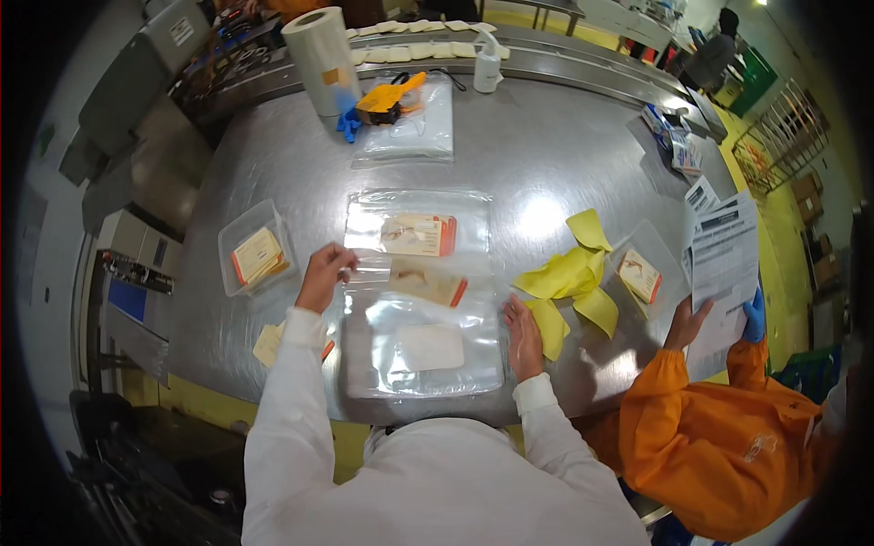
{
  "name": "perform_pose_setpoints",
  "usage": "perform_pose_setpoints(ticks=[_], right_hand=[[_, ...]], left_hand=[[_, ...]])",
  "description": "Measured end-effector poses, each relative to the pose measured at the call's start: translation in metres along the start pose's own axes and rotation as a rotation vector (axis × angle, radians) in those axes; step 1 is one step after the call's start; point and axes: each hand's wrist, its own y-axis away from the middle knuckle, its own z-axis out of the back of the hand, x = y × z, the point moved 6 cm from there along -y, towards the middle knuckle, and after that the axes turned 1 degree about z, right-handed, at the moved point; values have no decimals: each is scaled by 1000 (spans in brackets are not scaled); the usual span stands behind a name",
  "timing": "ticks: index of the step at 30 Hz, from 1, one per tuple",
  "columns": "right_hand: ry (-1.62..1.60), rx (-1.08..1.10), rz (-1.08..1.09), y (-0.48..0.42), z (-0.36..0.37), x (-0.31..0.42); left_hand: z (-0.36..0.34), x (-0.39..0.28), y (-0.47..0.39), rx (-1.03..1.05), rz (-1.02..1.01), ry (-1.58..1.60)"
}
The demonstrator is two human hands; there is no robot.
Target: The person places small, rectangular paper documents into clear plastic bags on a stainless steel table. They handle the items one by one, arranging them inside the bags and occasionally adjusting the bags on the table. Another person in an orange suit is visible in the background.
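Observation:
A stack of clear plastic bags lies before me on the steel table. Printed cards with red ends show in it: an upper group and a tilted middle card. Nearer me, a blank pale rectangle shows through the film. My left hand pinches the film at the bags' left side, its fingertips partly hidden. Along the right edge, my right hand is held with fingers extended and nothing visible in it. It is close to crumpled yellow sheets. More cards lie partly under my left forearm.
Plastic tubs holding cards stand left and right. At the back are a film roll, a yellow tape dispenser and a spray bottle. A co-worker in orange holds papers at the right.

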Motion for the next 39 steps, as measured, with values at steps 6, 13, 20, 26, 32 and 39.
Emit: perform_pose_setpoints(ticks=[6,13,20,26,32,39], right_hand=[[96,-30,5,0,4,0],[436,-1,107,5,-7,4],[699,61,200,3,-6,0],[737,42,294,10,-22,11],[749,27,288,14,-20,7],[887,-19,441,13,-39,15]], left_hand=[[21,27,-30,-472,-175,200],[79,71,100,-816,-326,-591],[129,128,171,-780,-249,-1016],[99,89,168,-821,-54,-1020],[98,90,167,-901,-236,-555],[73,64,146,-759,-77,-176]])
